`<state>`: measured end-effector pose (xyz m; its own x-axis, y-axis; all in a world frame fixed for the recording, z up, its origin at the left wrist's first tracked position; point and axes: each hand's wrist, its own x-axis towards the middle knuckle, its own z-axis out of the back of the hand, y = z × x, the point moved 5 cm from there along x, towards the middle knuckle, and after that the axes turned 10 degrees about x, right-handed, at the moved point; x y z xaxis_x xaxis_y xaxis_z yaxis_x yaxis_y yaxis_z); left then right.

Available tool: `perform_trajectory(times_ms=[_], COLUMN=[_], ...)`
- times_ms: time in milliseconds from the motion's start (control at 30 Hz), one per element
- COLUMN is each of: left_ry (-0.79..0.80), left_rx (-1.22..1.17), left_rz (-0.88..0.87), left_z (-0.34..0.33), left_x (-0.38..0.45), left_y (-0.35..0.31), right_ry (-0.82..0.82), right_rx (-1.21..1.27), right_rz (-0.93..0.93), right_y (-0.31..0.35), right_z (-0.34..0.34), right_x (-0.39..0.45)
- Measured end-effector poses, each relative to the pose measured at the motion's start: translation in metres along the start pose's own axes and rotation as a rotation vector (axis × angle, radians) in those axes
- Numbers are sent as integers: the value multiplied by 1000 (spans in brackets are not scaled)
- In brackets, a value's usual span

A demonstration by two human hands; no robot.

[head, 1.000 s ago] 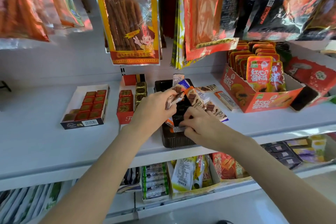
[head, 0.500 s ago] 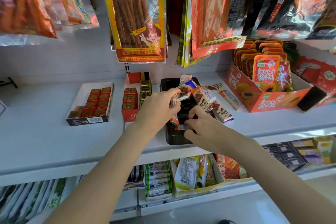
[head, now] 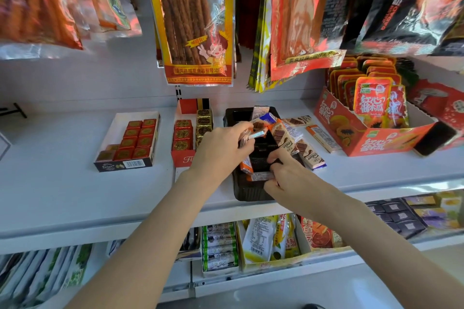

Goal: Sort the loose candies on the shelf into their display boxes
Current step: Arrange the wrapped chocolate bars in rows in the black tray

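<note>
Over the black display tray [head: 247, 190] on the white shelf [head: 62, 183], the left hand [head: 221, 152] grips a bundle of wrapped chocolate bars [head: 253, 133], while the right hand [head: 286, 178] pinches one silver-ended bar [head: 261, 176] at the tray's near end. More loose bars [head: 310, 155] lie just right of the tray.

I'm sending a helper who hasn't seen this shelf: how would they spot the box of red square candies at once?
Start at the white shelf and look left of the person's left hand. The flat white box of red square candies lies there, apart from everything else. Unlike the red box beside it, it has a dark front edge with a barcode and holds only red squares, no gold ones.
</note>
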<state>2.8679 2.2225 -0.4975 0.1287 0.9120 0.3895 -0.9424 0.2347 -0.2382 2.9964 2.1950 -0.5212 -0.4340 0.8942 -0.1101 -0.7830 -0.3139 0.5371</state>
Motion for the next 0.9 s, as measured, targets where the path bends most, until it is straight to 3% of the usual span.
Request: perform_trajectory(times_ms=[233,467,900], left_ry=[3,7,8], left_rx=[34,28,15], left_rz=[-4,0,-6], left_z=[1,2,2], left_x=[-1,-2,-3], left_y=[-5,-6,-3], right_ry=[106,184,-91], right_rx=[-46,-143,-291], right_rz=[79,23,120], right_y=[-2,2,21], right_z=[3,-4,-9], right_x=[-1,0,-2])
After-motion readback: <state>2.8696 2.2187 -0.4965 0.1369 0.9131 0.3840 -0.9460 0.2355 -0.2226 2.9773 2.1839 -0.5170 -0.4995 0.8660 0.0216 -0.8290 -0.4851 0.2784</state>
